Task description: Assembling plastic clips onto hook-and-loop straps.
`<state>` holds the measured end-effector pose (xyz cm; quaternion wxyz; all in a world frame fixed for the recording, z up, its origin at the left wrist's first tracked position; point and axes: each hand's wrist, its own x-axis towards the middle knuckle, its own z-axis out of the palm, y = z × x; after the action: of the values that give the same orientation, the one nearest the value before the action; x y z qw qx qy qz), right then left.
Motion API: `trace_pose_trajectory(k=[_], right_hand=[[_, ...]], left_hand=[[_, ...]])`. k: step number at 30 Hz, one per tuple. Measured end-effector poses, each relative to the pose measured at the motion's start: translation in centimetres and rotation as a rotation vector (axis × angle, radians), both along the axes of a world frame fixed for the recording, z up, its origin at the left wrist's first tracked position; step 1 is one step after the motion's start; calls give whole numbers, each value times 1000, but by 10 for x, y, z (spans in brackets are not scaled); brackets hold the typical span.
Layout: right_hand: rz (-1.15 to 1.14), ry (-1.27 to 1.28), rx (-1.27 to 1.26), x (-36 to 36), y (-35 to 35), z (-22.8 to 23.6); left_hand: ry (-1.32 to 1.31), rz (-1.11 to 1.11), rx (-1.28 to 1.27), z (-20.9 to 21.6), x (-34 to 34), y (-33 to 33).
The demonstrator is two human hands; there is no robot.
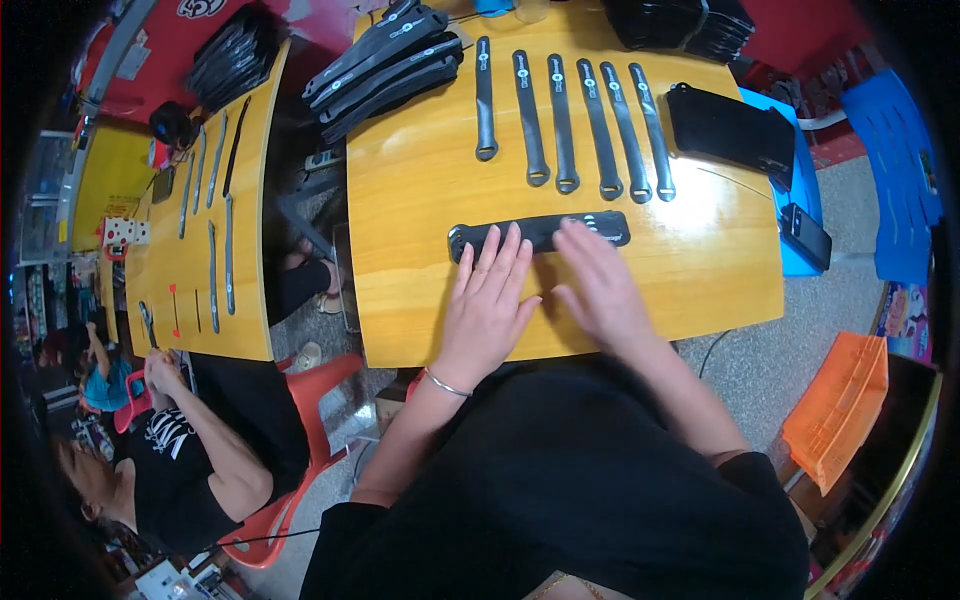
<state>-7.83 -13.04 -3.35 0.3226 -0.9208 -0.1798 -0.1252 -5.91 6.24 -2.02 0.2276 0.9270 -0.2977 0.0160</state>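
A wide black strap [540, 234] lies crosswise on the wooden table in front of me. My left hand [485, 305] rests flat on its left half, fingers stretched out. Over its right half is my right hand [605, 295], slightly blurred, with thumb and fingers apart; whether it touches the strap I cannot tell. Part of the strap is hidden beneath my fingers. Beyond it, several narrow dark grey straps [562, 125] lie side by side, each with a slotted near end and pale print near the far end.
A pile of black straps [385, 75] sits at the far left of the table [420, 320]. A black pouch [730, 130] lies at the right, near a blue stool [795, 265] holding a phone [806, 236]. An orange crate [835, 405] stands lower right. Leftward, a co-worker [200, 460] sits at another table.
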Motion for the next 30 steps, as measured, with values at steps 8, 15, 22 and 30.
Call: trace_pose_trajectory(k=[8,15,22,30], right_hand=[[-49,131,-322,-12,25,-4],[-195,197,-376,-23,-11,-4],[-250,142,-171,-24,-27,-3],[-329,-39,146,-28,-29,-5]], left_hand=[[-17,-6,235,-17,5,4],[35,-18,232,-13,7,7],[-36,93,-39,7,51,2],[-177,359,-239,-25,163,-21]])
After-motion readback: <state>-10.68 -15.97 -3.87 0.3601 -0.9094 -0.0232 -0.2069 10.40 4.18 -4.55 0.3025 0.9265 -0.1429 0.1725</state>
